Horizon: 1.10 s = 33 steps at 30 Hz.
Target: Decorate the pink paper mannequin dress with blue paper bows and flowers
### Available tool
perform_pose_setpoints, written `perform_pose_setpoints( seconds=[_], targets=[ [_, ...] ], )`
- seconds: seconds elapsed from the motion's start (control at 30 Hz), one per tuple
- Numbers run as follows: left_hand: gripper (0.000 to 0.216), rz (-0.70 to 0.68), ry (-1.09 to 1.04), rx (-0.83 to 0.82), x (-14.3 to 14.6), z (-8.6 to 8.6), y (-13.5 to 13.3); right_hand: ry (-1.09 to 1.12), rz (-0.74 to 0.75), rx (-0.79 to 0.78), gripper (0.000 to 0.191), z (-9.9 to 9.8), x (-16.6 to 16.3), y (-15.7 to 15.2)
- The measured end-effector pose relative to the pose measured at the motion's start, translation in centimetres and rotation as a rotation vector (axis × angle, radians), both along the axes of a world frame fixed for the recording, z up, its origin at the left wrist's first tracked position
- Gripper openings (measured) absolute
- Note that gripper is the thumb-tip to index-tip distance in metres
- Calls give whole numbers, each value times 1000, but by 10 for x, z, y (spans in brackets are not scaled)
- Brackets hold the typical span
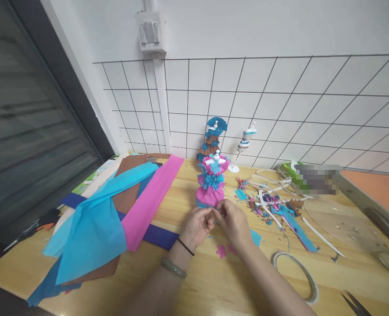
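My left hand (197, 224) and my right hand (233, 220) meet at the fingertips in front of a small dress form in a pink and blue crepe-paper dress (210, 195). Both hands are closed in a pinch; whatever lies between the fingertips is too small to make out. The dress form stands upright just beyond them, with a blue pleated rosette (214, 180) at its waist. A pink paper flower (221, 251) lies below my hands, and a blue paper piece (255, 238) lies beside my right wrist.
Crepe-paper sheets (95, 237) pile up on the left beside scissors (38, 226). Behind stand a blue-brown dressed form (212, 140) and a partly wrapped form (243, 145). Paper scraps (263, 204), a tape ring (313, 285) and tweezers (355, 303) lie on the right.
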<state>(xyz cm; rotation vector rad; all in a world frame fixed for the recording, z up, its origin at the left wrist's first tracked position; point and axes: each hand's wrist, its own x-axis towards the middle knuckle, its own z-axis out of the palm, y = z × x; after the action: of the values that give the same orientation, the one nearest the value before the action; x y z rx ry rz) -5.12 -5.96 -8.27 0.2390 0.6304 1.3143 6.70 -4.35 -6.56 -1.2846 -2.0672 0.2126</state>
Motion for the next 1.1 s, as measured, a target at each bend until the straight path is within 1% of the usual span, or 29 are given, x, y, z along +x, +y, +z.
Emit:
perform_pose_setpoints(
  seconds=[0.13,0.3,0.37,0.5,0.6,0.73,1.1],
  targets=[
    [15,2,1,-20,1,3,-1,-29,16,46,13,0,0,-1],
    [13,16,-6,-36,0,3,0,-124,70,124,16,-1,2,-2],
    [13,18,-9,-34,0,2,0,-107,77,96,16,-1,2,-3],
    [13,6,-10,-22,1,1,0,32,41,-55,15,1,2,-7],
    [14,5,-8,-11,1,1,-1,105,24,-129,16,4,1,-8],
    [13,-6,-3,-2,1,1,-2,155,23,-160,18,5,1,-10],
    [10,-21,-6,-7,-1,-3,-3,249,2,-177,19,3,-3,-9]
  ],
)
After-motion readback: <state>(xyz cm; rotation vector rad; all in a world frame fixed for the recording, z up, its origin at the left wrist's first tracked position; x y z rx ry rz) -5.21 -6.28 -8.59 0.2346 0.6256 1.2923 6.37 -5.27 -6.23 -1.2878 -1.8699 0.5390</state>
